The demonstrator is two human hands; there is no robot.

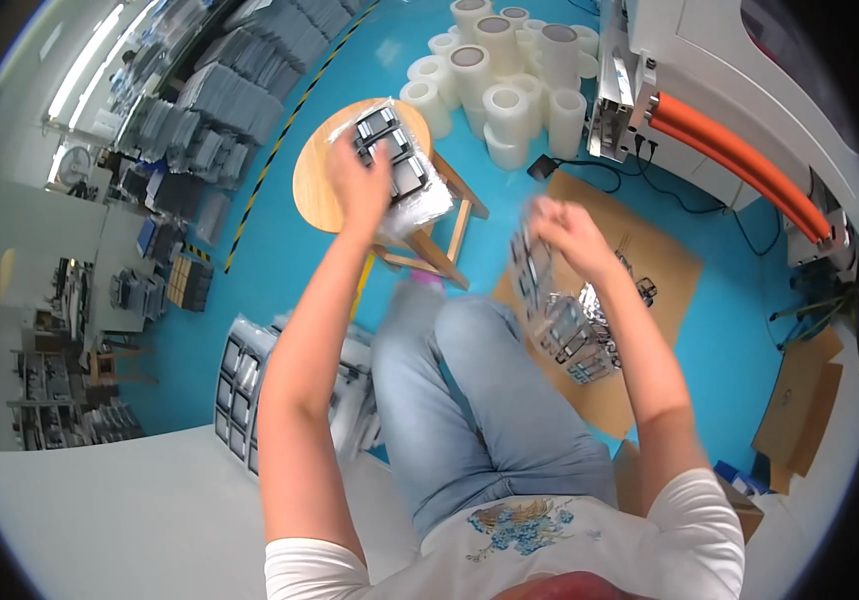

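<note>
On a round wooden stool (312, 195) lies a clear film sheet (433, 205) carrying rows of black-framed rectangular pieces (408, 177). My left hand (360, 182) rests on its left side, thumb and fingers apart; the fingertips are partly smeared. My right hand (572, 238) is closed on the upper edge of a clear plastic sheet (530, 268) with dark-edged rectangles. That sheet hangs down, blurred by motion. Below it, a heap of shiny film scraps with dark frames (585, 340) lies on brown cardboard; whether the hanging sheet touches the heap I cannot tell.
Many clear film rolls (496, 80) stand behind the stool. A white machine (710, 90) with an orange bar (740, 160) is at the right. More framed sheets (240, 375) are stacked by my left leg. An open carton (798, 415) stands far right; cables (670, 200) cross the floor.
</note>
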